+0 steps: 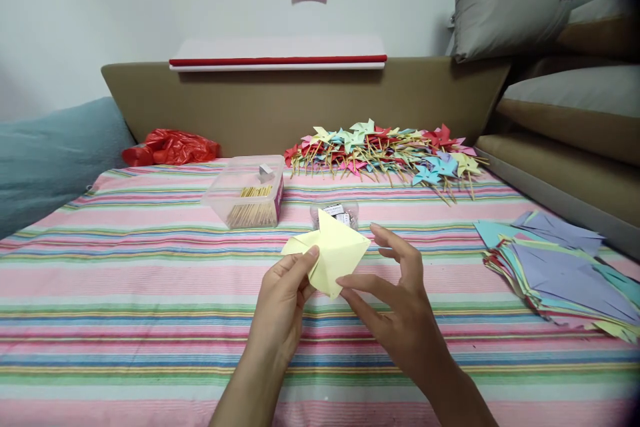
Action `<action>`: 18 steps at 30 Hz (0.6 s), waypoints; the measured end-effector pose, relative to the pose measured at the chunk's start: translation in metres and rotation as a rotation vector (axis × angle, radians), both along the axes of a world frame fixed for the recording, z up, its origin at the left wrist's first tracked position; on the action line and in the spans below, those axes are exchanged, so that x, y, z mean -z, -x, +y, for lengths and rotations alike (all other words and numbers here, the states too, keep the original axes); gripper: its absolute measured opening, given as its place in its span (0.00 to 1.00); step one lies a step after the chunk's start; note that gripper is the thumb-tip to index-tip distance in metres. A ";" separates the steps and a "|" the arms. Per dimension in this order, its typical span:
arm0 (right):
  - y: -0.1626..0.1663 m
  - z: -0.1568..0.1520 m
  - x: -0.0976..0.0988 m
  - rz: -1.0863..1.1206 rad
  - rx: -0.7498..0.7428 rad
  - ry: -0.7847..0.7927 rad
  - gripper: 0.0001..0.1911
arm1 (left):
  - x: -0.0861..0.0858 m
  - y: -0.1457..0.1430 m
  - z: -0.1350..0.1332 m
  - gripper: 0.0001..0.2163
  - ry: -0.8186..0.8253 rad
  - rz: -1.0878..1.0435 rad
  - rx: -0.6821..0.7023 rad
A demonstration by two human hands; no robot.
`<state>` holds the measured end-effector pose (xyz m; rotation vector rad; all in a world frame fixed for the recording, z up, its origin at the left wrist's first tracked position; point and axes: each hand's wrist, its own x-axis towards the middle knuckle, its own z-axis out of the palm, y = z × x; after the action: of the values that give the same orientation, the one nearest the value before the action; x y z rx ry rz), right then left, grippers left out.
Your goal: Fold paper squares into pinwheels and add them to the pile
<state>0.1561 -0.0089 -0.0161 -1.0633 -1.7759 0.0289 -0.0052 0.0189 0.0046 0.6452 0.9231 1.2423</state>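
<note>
A pale yellow paper pinwheel sheet [342,250], with slit, partly folded corners, is held up in front of me. My left hand [285,290] pinches it near the middle, thumb on the face and the other fingers behind. At the lower corner of the paper, my right hand [395,293] grips the edge between two fingertips, while its other fingers are raised and bent at the right. Just beyond the paper stands a small clear container [350,208] holding small items with white labels, partly hidden by the sheet.
A clear plastic box [215,197] holds many thin wooden sticks [253,213]. Finished colourful pinwheels [353,140] on sticks lie heaped at the back. Cut coloured paper sheets [575,277] are stacked at right. A red plastic bag [180,147] lies back left; cushions [510,3] rise at right.
</note>
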 end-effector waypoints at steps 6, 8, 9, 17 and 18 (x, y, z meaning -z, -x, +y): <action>0.000 0.001 -0.001 0.035 0.010 0.020 0.07 | -0.001 -0.001 -0.002 0.11 -0.043 0.065 -0.002; 0.002 0.000 -0.001 0.100 0.026 0.076 0.05 | -0.001 -0.002 -0.002 0.12 -0.044 0.102 -0.012; 0.003 0.000 -0.001 0.140 0.034 0.113 0.05 | 0.000 -0.003 -0.003 0.12 -0.043 0.123 -0.014; 0.014 0.000 -0.001 0.428 0.063 0.282 0.07 | 0.004 -0.008 -0.004 0.11 -0.114 0.167 0.059; 0.015 0.001 0.000 0.461 0.066 0.291 0.07 | 0.004 -0.009 -0.005 0.11 -0.119 0.165 0.068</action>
<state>0.1406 -0.0079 -0.0157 -1.2066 -1.3414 0.4675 0.0033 0.0143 0.0007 0.8768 0.9598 1.2026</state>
